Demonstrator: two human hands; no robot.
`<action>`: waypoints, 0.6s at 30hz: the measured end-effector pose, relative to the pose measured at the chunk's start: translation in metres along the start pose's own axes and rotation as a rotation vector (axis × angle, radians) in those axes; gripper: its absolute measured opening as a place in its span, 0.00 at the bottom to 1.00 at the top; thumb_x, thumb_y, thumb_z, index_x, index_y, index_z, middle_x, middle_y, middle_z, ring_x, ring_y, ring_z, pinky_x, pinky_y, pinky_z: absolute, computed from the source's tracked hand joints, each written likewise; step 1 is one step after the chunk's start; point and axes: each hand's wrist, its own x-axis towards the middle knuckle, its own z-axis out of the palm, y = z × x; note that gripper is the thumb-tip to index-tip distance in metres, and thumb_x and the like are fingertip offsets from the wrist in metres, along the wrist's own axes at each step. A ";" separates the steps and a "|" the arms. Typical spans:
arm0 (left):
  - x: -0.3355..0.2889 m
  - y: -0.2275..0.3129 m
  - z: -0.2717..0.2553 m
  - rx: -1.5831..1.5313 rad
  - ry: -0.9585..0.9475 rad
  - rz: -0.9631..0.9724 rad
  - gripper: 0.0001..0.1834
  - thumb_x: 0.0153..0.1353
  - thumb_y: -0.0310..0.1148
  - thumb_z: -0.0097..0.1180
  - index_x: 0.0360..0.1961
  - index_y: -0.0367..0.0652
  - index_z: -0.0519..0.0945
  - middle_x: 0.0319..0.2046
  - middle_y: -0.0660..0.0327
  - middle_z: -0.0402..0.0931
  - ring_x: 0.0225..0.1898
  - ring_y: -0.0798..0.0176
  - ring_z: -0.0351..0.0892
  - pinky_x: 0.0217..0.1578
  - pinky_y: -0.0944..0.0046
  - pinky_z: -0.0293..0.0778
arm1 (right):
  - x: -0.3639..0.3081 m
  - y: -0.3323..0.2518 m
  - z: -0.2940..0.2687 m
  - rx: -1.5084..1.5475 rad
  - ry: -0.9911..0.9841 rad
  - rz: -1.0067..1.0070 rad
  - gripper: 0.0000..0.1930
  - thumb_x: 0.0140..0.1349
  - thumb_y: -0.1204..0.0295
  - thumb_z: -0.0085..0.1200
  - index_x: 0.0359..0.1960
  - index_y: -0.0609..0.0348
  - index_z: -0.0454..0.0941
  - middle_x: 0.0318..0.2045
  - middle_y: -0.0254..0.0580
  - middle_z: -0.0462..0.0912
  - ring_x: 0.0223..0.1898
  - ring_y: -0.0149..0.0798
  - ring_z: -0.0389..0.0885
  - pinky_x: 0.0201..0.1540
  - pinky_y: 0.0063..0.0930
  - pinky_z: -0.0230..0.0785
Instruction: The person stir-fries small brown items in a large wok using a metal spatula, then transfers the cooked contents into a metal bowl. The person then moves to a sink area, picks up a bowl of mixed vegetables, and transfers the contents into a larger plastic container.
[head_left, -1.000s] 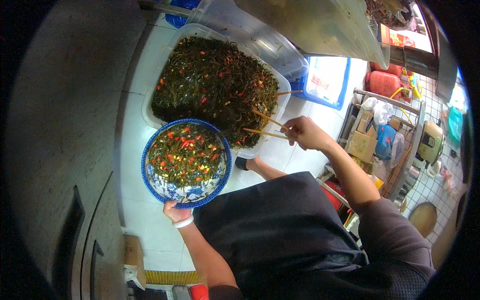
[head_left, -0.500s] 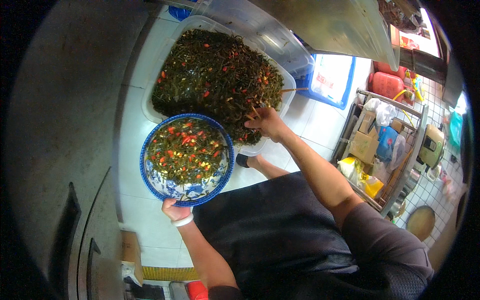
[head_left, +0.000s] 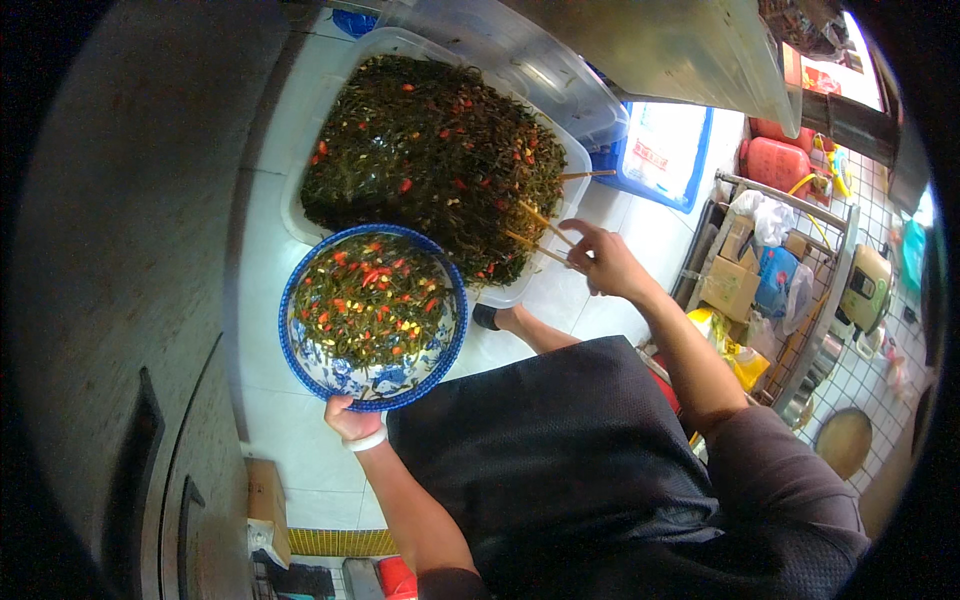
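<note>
My left hand point(head_left: 350, 421) grips the near rim of a blue-and-white patterned bowl point(head_left: 372, 386), its fingers mostly hidden underneath. Dark green shredded seaweed salad point(head_left: 375, 295) with red chilli and pale yellowish bits fills much of the bowl. My right hand point(head_left: 612, 264) holds a pair of wooden chopsticks point(head_left: 545, 250) near their ends, spread apart, with the index finger stretched forward. Their far ends reach over the seaweed point(head_left: 440, 140) in a large clear plastic tub point(head_left: 300, 215). The bowl overlaps the tub's near edge.
Another wooden stick point(head_left: 590, 175) juts over the tub's right rim. Beyond stands a blue-edged container point(head_left: 690, 165). A metal rack point(head_left: 800, 345) with boxes and bags stands at right, below red gas cylinders point(head_left: 775, 162). A large grey metal surface point(head_left: 130, 250) borders the left; a cardboard box point(head_left: 262, 495) sits lower left.
My right hand has drawn back to the right, away from the seaweed, so more of the chopsticks shows. The left hand and bowl have hardly moved.
</note>
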 end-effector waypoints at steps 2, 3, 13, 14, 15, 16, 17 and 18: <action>-0.001 -0.001 0.006 0.010 0.014 -0.002 0.36 0.27 0.28 0.44 0.48 0.37 0.69 0.44 0.56 0.72 0.47 0.50 0.70 0.50 0.51 0.66 | -0.005 -0.005 -0.008 -0.104 0.024 -0.048 0.15 0.55 0.78 0.43 0.46 0.62 0.69 0.19 0.46 0.77 0.15 0.37 0.76 0.18 0.30 0.67; -0.002 0.000 0.007 0.011 0.016 0.001 0.36 0.27 0.28 0.44 0.48 0.37 0.69 0.44 0.56 0.72 0.47 0.50 0.70 0.50 0.51 0.66 | -0.002 -0.003 -0.006 -0.154 0.080 -0.123 0.16 0.54 0.79 0.44 0.46 0.61 0.69 0.20 0.48 0.77 0.17 0.41 0.76 0.20 0.33 0.68; -0.001 0.001 0.006 0.013 0.042 0.001 0.37 0.26 0.27 0.43 0.48 0.37 0.69 0.43 0.55 0.72 0.47 0.50 0.70 0.50 0.51 0.66 | 0.062 -0.012 0.033 -0.118 -0.042 0.055 0.21 0.43 0.67 0.63 0.37 0.66 0.74 0.30 0.55 0.78 0.32 0.51 0.78 0.36 0.37 0.71; 0.000 0.001 0.006 0.013 0.022 -0.014 0.37 0.26 0.27 0.43 0.48 0.37 0.69 0.44 0.55 0.72 0.47 0.50 0.70 0.50 0.51 0.66 | 0.066 -0.012 0.034 -0.059 -0.059 0.083 0.20 0.44 0.67 0.63 0.37 0.66 0.74 0.29 0.55 0.78 0.31 0.51 0.78 0.35 0.37 0.71; -0.001 0.002 0.006 0.014 0.004 -0.027 0.37 0.26 0.27 0.43 0.48 0.37 0.69 0.44 0.55 0.72 0.47 0.50 0.70 0.50 0.51 0.66 | 0.070 -0.010 0.036 0.001 -0.078 0.111 0.20 0.44 0.67 0.62 0.36 0.67 0.73 0.29 0.56 0.78 0.30 0.52 0.78 0.35 0.36 0.71; -0.001 0.003 0.008 0.013 -0.013 -0.037 0.37 0.26 0.27 0.43 0.49 0.37 0.69 0.44 0.55 0.72 0.47 0.50 0.70 0.50 0.51 0.66 | 0.073 -0.006 0.038 0.061 -0.097 0.138 0.19 0.45 0.67 0.62 0.35 0.68 0.73 0.29 0.57 0.77 0.29 0.52 0.78 0.34 0.36 0.71; 0.000 0.002 0.008 0.016 -0.016 -0.029 0.37 0.26 0.27 0.43 0.49 0.37 0.69 0.44 0.55 0.72 0.47 0.50 0.70 0.50 0.51 0.66 | 0.073 -0.001 0.043 -0.017 0.003 -0.016 0.20 0.44 0.66 0.62 0.35 0.68 0.73 0.28 0.57 0.77 0.29 0.53 0.77 0.33 0.36 0.71; 0.001 0.002 0.006 0.019 -0.015 -0.019 0.37 0.26 0.27 0.43 0.49 0.37 0.68 0.44 0.55 0.72 0.47 0.50 0.70 0.50 0.52 0.66 | 0.070 0.004 0.051 -0.094 0.100 -0.171 0.21 0.44 0.65 0.63 0.34 0.68 0.72 0.27 0.58 0.77 0.28 0.54 0.77 0.32 0.37 0.71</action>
